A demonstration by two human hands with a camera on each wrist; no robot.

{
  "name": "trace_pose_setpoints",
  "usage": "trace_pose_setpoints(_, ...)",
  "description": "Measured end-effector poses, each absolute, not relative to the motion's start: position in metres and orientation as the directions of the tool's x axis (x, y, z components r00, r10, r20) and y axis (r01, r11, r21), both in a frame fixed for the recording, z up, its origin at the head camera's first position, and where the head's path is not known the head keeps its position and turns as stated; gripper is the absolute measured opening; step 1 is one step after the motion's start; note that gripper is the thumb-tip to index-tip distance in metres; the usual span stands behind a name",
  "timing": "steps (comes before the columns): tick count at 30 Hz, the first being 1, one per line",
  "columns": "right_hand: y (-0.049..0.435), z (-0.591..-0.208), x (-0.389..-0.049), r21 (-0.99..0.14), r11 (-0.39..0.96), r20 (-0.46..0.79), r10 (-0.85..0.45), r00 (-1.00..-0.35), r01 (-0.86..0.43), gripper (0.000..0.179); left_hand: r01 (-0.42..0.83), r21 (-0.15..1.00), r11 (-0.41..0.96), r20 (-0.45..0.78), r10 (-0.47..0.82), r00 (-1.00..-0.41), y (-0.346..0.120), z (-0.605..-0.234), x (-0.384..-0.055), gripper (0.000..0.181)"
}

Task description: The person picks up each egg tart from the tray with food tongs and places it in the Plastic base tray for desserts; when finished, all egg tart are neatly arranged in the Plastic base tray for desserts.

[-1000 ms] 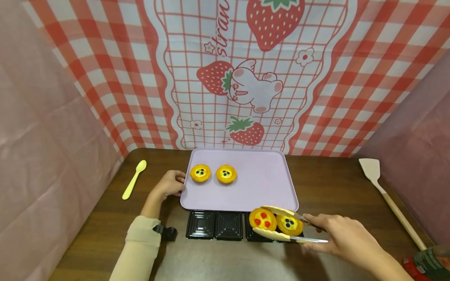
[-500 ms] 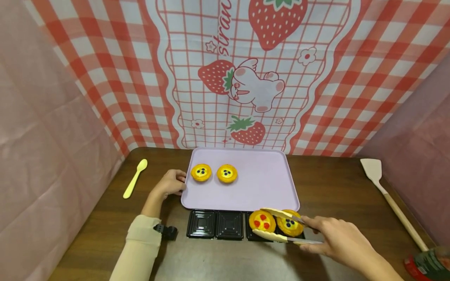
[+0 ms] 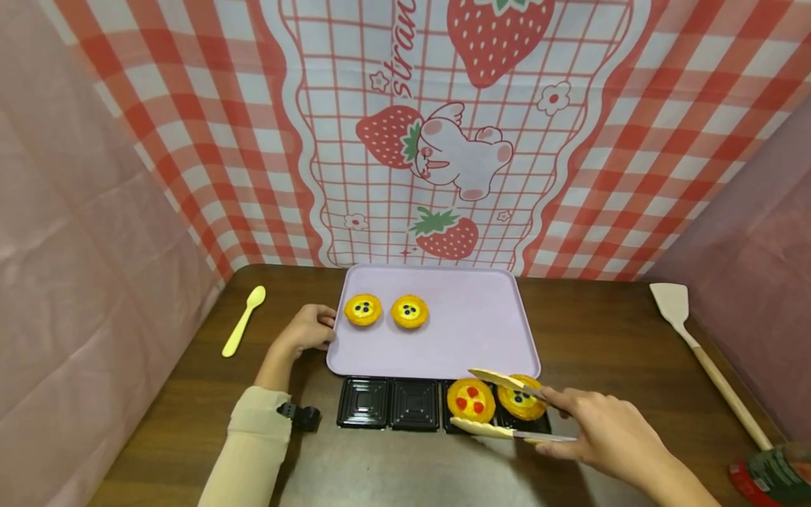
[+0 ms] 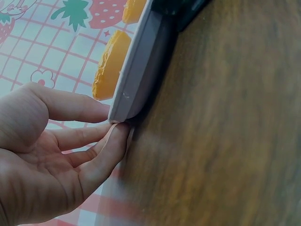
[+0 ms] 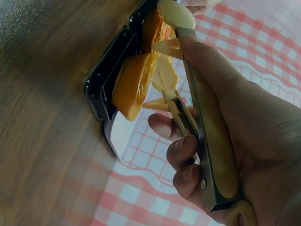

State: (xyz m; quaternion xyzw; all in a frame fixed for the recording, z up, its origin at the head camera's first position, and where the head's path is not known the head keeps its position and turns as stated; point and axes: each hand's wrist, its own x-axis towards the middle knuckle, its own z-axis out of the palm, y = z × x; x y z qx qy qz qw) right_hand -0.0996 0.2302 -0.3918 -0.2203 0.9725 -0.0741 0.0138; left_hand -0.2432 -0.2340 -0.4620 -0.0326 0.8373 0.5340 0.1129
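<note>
My right hand [image 3: 611,429] grips a pair of tongs [image 5: 207,127] with cream scalloped tips. The tips are spread to either side of a tart with red toppings [image 3: 471,401], which sits in the third compartment of a black plastic tray [image 3: 414,405]. Beside it, in the rightmost compartment, lies a tart with blue dots [image 3: 522,400], partly under the tongs in the head view. My left hand [image 3: 309,328] pinches the left rim of a lilac tray [image 4: 131,80] between thumb and fingers. Two blue-dotted tarts, the outer one [image 3: 363,310] and the inner one [image 3: 410,311], lie on it.
A yellow spoon [image 3: 243,322] lies at the left of the wooden table [image 3: 608,331]. On the right are a spatula [image 3: 703,359] with a wooden handle and a red-green container [image 3: 776,475]. A checked strawberry-print cloth [image 3: 456,232] hangs behind.
The red-topped tart has settled lower in the third compartment. The tongs' tips have spread a little wider around it. My left hand stays at the lilac tray's rim.
</note>
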Motion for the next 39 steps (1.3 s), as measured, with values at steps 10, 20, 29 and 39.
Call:
trace_pose_setpoints(10,0.229,-0.389,-0.098,-0.167,0.907,-0.015,-0.394,-0.919,-0.386,0.096,-0.176,0.888,0.425,-0.224,0.064,-0.973,-0.236,-0.461,-0.243,0.050)
trace_pose_setpoints(20,0.233,-0.384,-0.096,-0.184,0.900,0.036,-0.396,-0.918,-0.396,0.095,-0.183,0.893,0.411,-0.228,0.062,-0.972,-0.236,-0.461,-0.241,0.051)
trace_pose_setpoints(29,0.236,-0.377,-0.095,-0.185,0.889,0.108,-0.405,-0.908,-0.419,0.096,-0.177,0.894,0.411,-0.223,0.065,-0.973,-0.236,-0.461,-0.239,0.050)
trace_pose_setpoints(39,0.241,-0.358,-0.099,-0.183,0.890,0.139,-0.397,-0.907,-0.418,0.101,-0.174,0.895,0.411,-0.221,0.069,-0.973,-0.234,-0.462,-0.240,0.050)
